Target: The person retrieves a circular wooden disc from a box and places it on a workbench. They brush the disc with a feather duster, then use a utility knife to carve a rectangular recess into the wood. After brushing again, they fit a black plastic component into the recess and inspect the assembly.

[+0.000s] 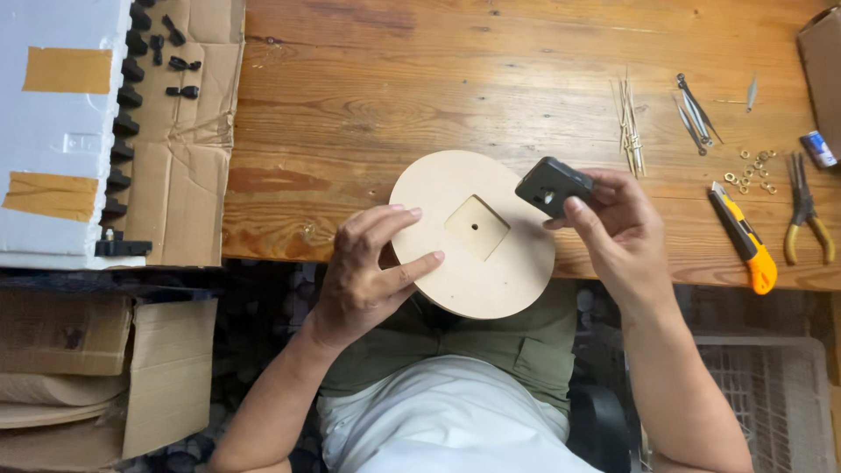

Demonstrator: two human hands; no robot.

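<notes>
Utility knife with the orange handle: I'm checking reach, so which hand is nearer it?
Right. The right hand, holding a black box, is beside the utility knife; the left hand grips the wooden disc, farther away.

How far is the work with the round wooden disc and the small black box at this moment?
Done: the wooden disc already has a square recess with a small centre hole. In hand: the left hand holds the disc at its edge; the right hand holds the black box above it. Left: the box is not yet in the recess; nuts and thin metal hands lie unused on the table.
</notes>
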